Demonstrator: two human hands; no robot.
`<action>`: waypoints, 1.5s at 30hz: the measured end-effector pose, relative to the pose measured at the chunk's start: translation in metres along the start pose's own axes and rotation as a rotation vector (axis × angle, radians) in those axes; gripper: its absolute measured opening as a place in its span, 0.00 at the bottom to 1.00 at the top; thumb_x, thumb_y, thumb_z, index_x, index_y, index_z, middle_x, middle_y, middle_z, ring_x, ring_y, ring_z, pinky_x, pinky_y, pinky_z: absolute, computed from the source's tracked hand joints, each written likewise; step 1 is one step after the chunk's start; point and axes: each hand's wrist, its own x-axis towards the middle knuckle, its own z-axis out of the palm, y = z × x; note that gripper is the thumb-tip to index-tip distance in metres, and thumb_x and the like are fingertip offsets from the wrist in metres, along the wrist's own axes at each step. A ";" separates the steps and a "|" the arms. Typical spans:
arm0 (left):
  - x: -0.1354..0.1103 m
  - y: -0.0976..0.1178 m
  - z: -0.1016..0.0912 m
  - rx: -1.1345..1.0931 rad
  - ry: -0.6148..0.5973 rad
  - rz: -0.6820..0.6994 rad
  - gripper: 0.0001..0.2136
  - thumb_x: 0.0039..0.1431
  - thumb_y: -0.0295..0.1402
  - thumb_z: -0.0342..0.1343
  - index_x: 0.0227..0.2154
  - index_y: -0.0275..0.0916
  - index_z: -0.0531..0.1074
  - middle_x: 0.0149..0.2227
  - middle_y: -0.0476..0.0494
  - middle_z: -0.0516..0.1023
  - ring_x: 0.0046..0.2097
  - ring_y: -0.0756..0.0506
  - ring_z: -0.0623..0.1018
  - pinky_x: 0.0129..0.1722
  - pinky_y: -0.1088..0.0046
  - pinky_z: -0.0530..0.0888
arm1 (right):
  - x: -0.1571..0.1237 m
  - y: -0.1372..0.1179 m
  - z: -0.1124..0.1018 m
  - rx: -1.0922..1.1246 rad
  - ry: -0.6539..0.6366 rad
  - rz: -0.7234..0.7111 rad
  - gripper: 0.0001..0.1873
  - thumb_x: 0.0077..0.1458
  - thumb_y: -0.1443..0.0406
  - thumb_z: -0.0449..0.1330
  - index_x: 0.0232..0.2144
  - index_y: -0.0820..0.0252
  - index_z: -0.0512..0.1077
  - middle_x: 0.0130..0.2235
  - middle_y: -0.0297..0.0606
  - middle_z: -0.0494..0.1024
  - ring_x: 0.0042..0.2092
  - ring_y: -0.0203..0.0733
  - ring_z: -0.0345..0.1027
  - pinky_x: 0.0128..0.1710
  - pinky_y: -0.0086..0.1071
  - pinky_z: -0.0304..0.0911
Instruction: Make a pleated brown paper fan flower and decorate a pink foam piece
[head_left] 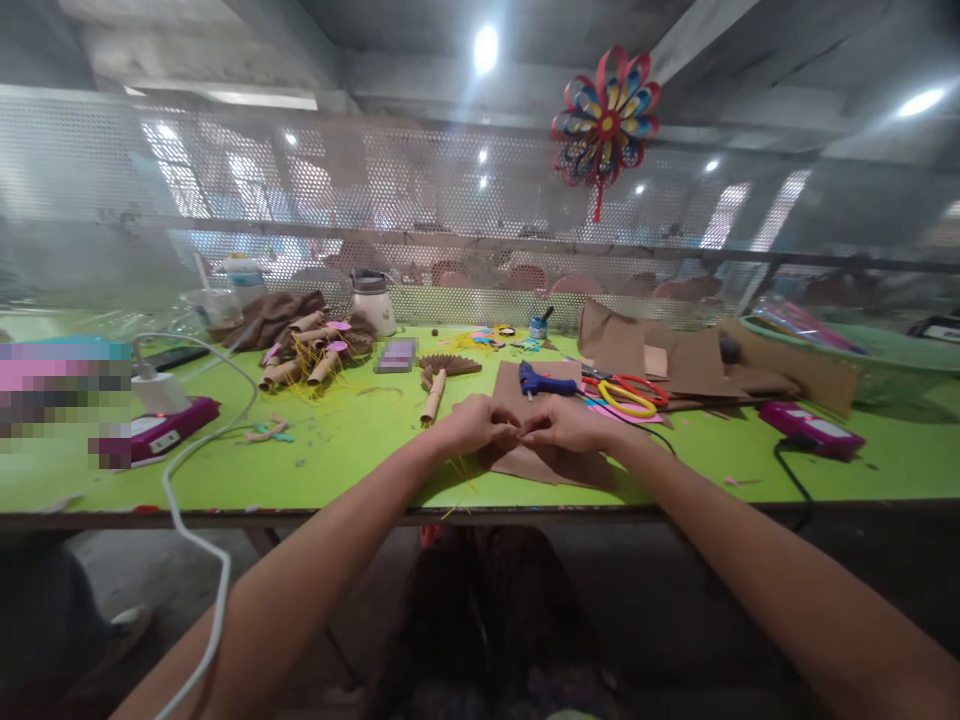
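Fingertips of my left hand (480, 424) and right hand (565, 424) pinch together above a brown paper sheet (541, 464), any held piece too small to tell; the blue glue gun (553, 383) lies crosswise just beyond, nearer my right.

A glue gun (551, 384), scissors (634, 413) and brown paper (536, 464) lie between the front and far edges of a green table (360, 460) in a craft workshop.

We get glare from a ceiling lamp (486, 48). Below the table (300, 485), shadow dims our view, and the edges look stretched and soft.
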 end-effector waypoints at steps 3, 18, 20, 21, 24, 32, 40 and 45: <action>0.001 -0.003 0.003 0.116 0.006 0.015 0.15 0.52 0.39 0.54 0.39 0.38 0.77 0.26 0.48 0.77 0.28 0.50 0.71 0.27 0.78 0.63 | 0.001 0.001 0.001 -0.075 0.008 -0.002 0.14 0.51 0.58 0.57 0.33 0.61 0.78 0.25 0.34 0.75 0.28 0.35 0.61 0.29 0.28 0.54; 0.005 -0.007 0.009 0.384 0.059 0.189 0.09 0.53 0.36 0.56 0.33 0.41 0.79 0.28 0.47 0.75 0.30 0.50 0.70 0.29 0.77 0.62 | -0.013 0.006 0.020 -0.366 0.289 -0.319 0.10 0.56 0.68 0.55 0.28 0.62 0.76 0.30 0.40 0.72 0.32 0.37 0.64 0.33 0.29 0.58; 0.005 -0.008 0.010 0.363 0.059 0.200 0.09 0.54 0.36 0.55 0.35 0.43 0.78 0.29 0.47 0.76 0.31 0.50 0.71 0.31 0.77 0.63 | -0.012 0.008 0.021 -0.360 0.299 -0.327 0.09 0.56 0.69 0.55 0.29 0.61 0.76 0.30 0.39 0.72 0.33 0.37 0.64 0.34 0.29 0.59; 0.005 -0.009 0.010 0.358 0.057 0.204 0.09 0.54 0.36 0.55 0.34 0.43 0.78 0.29 0.47 0.76 0.32 0.50 0.71 0.31 0.78 0.64 | -0.012 0.009 0.021 -0.351 0.304 -0.332 0.09 0.55 0.69 0.56 0.29 0.62 0.76 0.30 0.39 0.72 0.33 0.37 0.64 0.34 0.29 0.59; 0.007 -0.010 0.010 0.367 0.052 0.218 0.08 0.53 0.36 0.55 0.31 0.41 0.79 0.29 0.46 0.76 0.33 0.49 0.71 0.32 0.77 0.64 | -0.011 0.009 0.022 -0.318 0.306 -0.340 0.08 0.54 0.70 0.56 0.30 0.63 0.76 0.30 0.40 0.72 0.33 0.38 0.65 0.34 0.30 0.59; 0.004 -0.006 0.009 0.384 0.067 0.203 0.09 0.53 0.33 0.54 0.31 0.39 0.79 0.29 0.45 0.76 0.31 0.49 0.71 0.31 0.76 0.64 | -0.014 0.007 0.017 -0.299 0.245 -0.217 0.07 0.54 0.68 0.57 0.27 0.63 0.73 0.29 0.39 0.74 0.32 0.37 0.64 0.33 0.29 0.58; 0.002 0.001 0.005 0.440 0.028 0.208 0.10 0.55 0.32 0.51 0.32 0.38 0.79 0.30 0.44 0.77 0.31 0.49 0.71 0.32 0.76 0.64 | -0.020 -0.002 0.015 -0.386 0.239 -0.206 0.07 0.54 0.71 0.55 0.26 0.64 0.71 0.29 0.39 0.72 0.31 0.37 0.62 0.32 0.28 0.55; 0.002 -0.001 0.004 0.446 0.008 0.206 0.10 0.55 0.32 0.51 0.32 0.39 0.78 0.31 0.44 0.77 0.33 0.48 0.71 0.34 0.76 0.64 | -0.020 -0.003 0.017 -0.468 0.224 -0.209 0.07 0.55 0.72 0.54 0.27 0.64 0.70 0.31 0.40 0.71 0.34 0.38 0.62 0.34 0.30 0.55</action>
